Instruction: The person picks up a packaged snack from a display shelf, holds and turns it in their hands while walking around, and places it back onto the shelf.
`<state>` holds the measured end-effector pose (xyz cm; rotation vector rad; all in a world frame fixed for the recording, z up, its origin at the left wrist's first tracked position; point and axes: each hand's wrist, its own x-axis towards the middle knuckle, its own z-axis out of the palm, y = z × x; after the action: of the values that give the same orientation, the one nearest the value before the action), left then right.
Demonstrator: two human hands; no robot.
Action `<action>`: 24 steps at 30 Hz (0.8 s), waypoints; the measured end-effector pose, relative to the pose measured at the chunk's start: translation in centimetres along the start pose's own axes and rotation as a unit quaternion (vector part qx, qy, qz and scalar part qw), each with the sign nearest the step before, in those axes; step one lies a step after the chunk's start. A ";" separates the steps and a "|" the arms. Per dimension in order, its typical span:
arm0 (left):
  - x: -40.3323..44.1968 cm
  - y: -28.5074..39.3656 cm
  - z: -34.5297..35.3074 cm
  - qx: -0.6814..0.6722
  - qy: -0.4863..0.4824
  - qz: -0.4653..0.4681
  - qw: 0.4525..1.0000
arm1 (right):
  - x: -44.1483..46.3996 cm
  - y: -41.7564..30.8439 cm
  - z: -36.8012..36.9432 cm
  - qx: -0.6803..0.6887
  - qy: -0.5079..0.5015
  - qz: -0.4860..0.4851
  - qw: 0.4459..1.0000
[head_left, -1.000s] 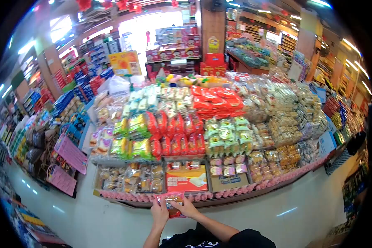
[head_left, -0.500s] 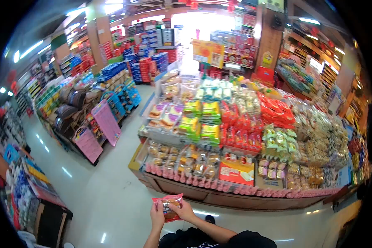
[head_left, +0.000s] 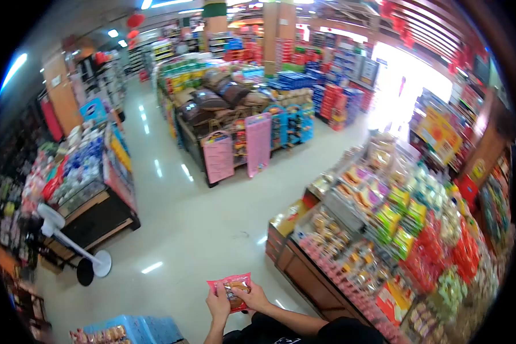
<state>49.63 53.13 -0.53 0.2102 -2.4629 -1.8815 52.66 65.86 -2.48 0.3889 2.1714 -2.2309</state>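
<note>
Over the aisle floor (head_left: 200, 241), your left hand (head_left: 218, 304) and right hand (head_left: 255, 297) stay curled around the wrapped snack (head_left: 231, 286); you've turned left, taking it away from the snack stand (head_left: 305, 275).

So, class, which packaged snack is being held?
The pink-edged packet, the only one between the left hand and right hand; others, like the yellow-green packets, are in neither grip.

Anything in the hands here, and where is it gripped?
Yes, a pink-edged snack packet: the left hand grips its left side, the right hand its right.
</note>
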 end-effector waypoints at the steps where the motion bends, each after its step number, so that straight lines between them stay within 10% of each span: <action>1: 1.6 -0.6 -0.7 0.006 0.020 -0.004 1.000 | 1.6 -0.3 1.1 0.014 -0.019 -0.004 1.000; 24: 23.9 -2.1 -14.5 -0.153 0.206 -0.062 0.964 | 26.8 -5.4 22.5 -0.143 -0.278 0.020 0.950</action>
<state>27.69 35.60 -0.03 0.6791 -1.9043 -1.9861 21.81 48.50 -1.71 -0.1832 2.0830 -1.6828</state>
